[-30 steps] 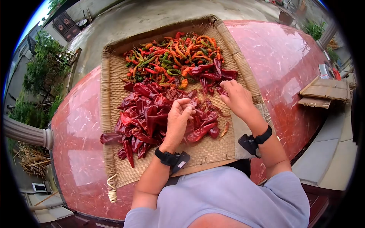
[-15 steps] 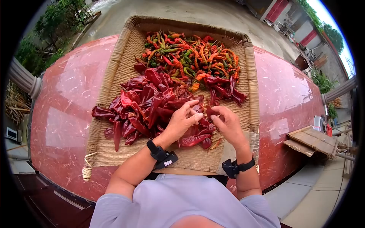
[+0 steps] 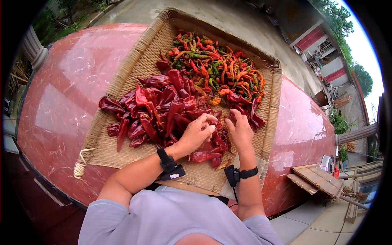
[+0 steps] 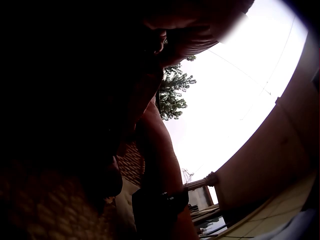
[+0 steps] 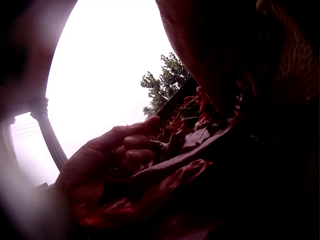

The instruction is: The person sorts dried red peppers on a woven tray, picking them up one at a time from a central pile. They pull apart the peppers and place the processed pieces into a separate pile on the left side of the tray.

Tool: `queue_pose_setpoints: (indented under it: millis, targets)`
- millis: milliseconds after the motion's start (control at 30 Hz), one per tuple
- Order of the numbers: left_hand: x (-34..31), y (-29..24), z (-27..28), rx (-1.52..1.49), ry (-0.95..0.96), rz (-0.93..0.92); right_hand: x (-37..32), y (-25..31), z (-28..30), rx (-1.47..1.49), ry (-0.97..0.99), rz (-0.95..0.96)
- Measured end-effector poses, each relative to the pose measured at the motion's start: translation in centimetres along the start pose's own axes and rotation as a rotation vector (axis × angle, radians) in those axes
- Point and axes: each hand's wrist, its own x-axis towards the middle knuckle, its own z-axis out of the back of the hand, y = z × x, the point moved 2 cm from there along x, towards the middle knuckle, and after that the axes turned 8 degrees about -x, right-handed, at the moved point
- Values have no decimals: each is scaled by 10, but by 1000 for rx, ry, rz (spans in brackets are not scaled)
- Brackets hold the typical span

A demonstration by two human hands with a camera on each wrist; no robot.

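Wide dark red peppers [image 3: 163, 102] lie heaped on a woven tray [image 3: 134, 57]. Over the heap's right side, the left hand [image 3: 194, 134] has bent fingers and its thumb near the index finger. In the right wrist view, this hand [image 5: 112, 152] curls its fingers at a red pepper [image 5: 187, 172]. Just to its right, the right hand [image 3: 242, 132] points its fingers up the tray, with a dark red pepper piece showing between thumb and index finger. The hands are apart. Both wrist views are dark.
Thin orange, red and green peppers [image 3: 220, 61] fill the tray's far part, with more dark red ones [image 3: 255, 116] at its right. The tray rests on a glossy red surface [image 3: 77, 77]. Flattened cardboard [image 3: 318, 179] lies at the right, by a column [image 3: 357, 134].
The head view has turned. The right hand has come from the far right peppers towards the left hand, which stays over the heap with its fingers bent.
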Motion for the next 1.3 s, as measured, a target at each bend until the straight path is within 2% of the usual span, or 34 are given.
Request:
queue_pose_setpoints:
  millis: [67,233,333,433,567,667,833,967,1067,1100,1200,1267,1300]
  targets:
    - [0,1,-1,-35,10,-15,3,2,-6,-52,52,6]
    - [1,4,0,-26,11,-11,3,-12,-17,100,-60,-111]
    - [3,7,1,-11,16,-26,1,-26,-25,214,-21,-33]
    - [2,6,1,-2,24,-39,-5,-5,-11,53,-167,2]
    - [1,6,2,1,35,-22,5,-3,-17,-206,-23,73]
    - [3,8,2,-11,48,-21,13,-9,-21,-253,33,87]
    - [2,8,1,-48,35,-24,-7,-1,6,103,-160,80]
    - [-1,-1,0,13,39,-32,-31,32,24,322,24,99]
    - [2,9,1,-120,35,-29,-39,39,22,371,115,152]
    - [3,10,1,-160,32,-67,-40,38,25,491,131,124]
    - [3,13,2,-193,-25,-65,-26,18,36,331,-61,82]
    - [3,14,5,-195,-25,-64,-16,-2,38,77,-253,54]
    - [3,13,5,-211,-34,-77,-10,-10,38,29,-289,16]
